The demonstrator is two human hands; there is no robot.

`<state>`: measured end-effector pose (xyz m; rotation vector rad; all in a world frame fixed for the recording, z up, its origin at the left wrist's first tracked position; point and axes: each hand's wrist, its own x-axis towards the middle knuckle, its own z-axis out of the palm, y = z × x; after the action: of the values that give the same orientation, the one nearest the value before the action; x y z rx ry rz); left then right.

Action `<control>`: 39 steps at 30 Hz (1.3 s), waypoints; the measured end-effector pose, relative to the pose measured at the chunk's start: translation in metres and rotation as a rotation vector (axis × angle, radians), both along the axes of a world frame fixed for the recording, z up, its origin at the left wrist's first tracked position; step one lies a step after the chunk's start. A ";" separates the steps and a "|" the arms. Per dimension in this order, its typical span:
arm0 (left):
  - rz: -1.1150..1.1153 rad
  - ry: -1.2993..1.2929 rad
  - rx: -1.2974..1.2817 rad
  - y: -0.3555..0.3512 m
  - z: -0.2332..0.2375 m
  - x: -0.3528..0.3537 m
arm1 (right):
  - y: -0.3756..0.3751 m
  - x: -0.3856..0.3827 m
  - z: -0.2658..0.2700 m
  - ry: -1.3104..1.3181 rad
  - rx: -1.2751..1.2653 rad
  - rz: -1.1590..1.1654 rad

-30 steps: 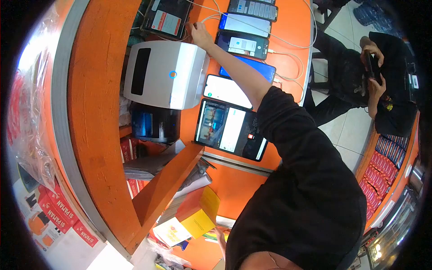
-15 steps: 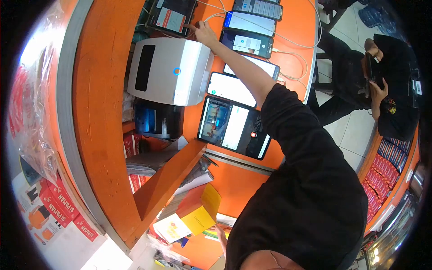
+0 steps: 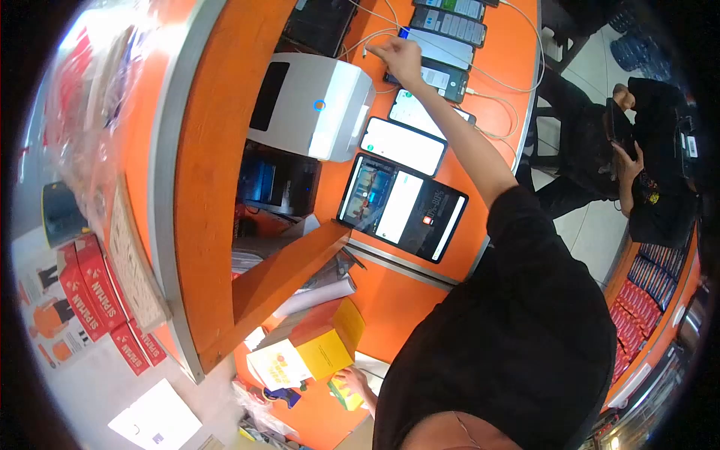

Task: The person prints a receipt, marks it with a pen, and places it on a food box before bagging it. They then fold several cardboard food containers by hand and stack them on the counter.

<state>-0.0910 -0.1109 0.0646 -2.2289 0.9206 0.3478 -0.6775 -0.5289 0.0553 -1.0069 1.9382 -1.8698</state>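
My right hand (image 3: pixel 400 60) reaches out over the row of phones, its fingers pinched at the plug of a white charging cable (image 3: pixel 365 52). Below the wrist lie a phone with a dark-edged screen (image 3: pixel 448 79) and two bright-screened phones (image 3: pixel 405 146). A large tablet (image 3: pixel 403 208) rests at the near end of the row. At lower centre my left hand (image 3: pixel 354 380) curls over a green and yellow box (image 3: pixel 345 396), its grip partly hidden. Beside it stands an open yellow carton (image 3: pixel 328 352).
A white box-shaped device (image 3: pixel 330 105) borders the phones, and a dark-screened device (image 3: pixel 322 22) lies beyond it. An orange wooden beam (image 3: pixel 292 262) crosses on the left. Cables trail over the orange counter (image 3: pixel 397 300). Another person (image 3: pixel 652 165) at right holds a phone.
My right hand has drawn back from the dark device and come over the phones with the cable plug. That device's lit screen has left sight. My left hand shows more fully over the green and yellow box.
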 end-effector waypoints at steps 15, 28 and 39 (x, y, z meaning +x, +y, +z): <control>-0.213 0.315 -0.556 -0.038 0.017 -0.018 | 0.073 0.047 -0.021 0.138 0.031 0.296; -0.293 1.555 -0.107 -0.135 0.114 -0.221 | 0.053 0.039 -0.005 -0.169 0.383 0.787; 0.186 1.946 -0.693 -0.227 0.033 -0.324 | 0.045 0.038 -0.018 -0.182 0.430 0.913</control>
<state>-0.4149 -0.3376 0.0973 -1.9072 1.8079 2.8750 -0.6393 -0.4838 0.0372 -1.2216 1.3189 -0.9471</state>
